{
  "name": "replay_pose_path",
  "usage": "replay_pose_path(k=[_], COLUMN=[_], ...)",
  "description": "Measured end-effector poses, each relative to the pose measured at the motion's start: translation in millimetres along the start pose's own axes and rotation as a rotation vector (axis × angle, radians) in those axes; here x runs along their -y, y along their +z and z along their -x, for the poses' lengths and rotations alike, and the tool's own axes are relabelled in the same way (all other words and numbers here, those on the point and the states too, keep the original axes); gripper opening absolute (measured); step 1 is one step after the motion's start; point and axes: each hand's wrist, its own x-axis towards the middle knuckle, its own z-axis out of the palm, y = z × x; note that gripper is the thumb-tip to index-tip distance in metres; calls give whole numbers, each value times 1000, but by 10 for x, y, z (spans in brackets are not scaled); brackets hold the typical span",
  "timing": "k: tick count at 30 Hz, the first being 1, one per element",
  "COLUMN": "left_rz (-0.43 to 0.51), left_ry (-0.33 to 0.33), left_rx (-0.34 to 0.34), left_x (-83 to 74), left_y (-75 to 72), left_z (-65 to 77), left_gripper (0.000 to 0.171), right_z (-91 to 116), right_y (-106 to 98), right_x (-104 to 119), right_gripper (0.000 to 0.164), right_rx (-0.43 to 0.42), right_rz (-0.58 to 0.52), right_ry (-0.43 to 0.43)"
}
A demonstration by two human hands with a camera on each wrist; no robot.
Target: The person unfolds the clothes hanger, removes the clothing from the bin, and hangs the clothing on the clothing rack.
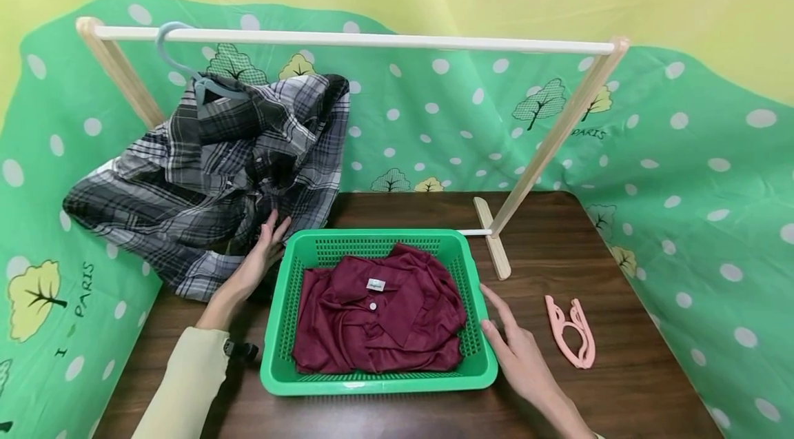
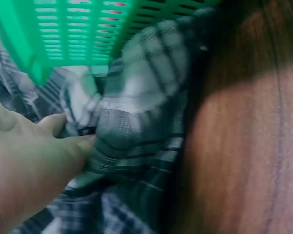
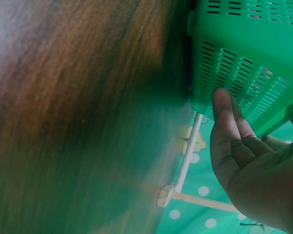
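A green plastic basket [image 1: 378, 386] stands on the table with a folded maroon shirt [image 1: 384, 322] in it. The shirt has a collar label and a white button. To the left, a black, grey and white plaid shirt [image 1: 205, 170] hangs on a blue hanger [image 1: 170, 46]. My left hand [image 1: 257, 263] reaches in beside the basket and touches the shirt's lower part, fingers extended; fabric hides some of them in the left wrist view. At the basket's right side, my right hand [image 1: 515, 349] rests with fairly straight fingers against the slotted wall [image 3: 234, 73].
The hanger hooks over the white rail [image 1: 372, 41] of a wooden-legged clothes rack [image 1: 546, 149]. A pink folding hanger [image 1: 573, 335] lies on the dark wooden table [image 1: 626, 370] right of my right hand. A patterned green and yellow cloth [image 1: 434, 101] hangs behind and at the sides.
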Motion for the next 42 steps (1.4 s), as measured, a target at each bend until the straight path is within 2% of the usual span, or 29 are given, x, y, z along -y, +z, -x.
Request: replay_pose_path(k=[2,6,7,9,13,15,20,26,29,32,35,42], left_rz=[-13,-47,-70,-129,-222,-245,-244,-122,-60,-10,21,28], left_ry=[5,7,9,2,14,24,68,176,236,265,260,235], left_rx=[15,14,3,-46,-144,-190,-252,-273,-288,-309,-320,-316], left_x=[101,409,385,174,-373,-431,-315,-135,-38,32,63,77], left_y=[-66,-208,-187,-41,386,527,741,895,939,968,976,964], left_z=[-8,-3,35,158,487,613,866,1056,1095,1105,1100,1097], left_gripper=[79,67,64,62,61,62,79,85,85,84,82,80], right_z=[9,25,26,26,22,18,9,9,11,10,11,12], right_y=[1,1,1,-1,3,8,26,34,36,41,51,55], right_x=[3,3,3,4,10,11,11,13,12,4,-8,6], right_gripper=[59,59,59,59,59,59,59,59,59,59,59,58], right_rx=[3,7,7,4,3,2,-5,-7,-2,5,5,-9], right_rz=[-5,-13,-14,-12,-8,-6,-1,-4,-11,-29,-43,-41], right_ry=[8,21,22,22,15,10,3,6,8,7,3,7])
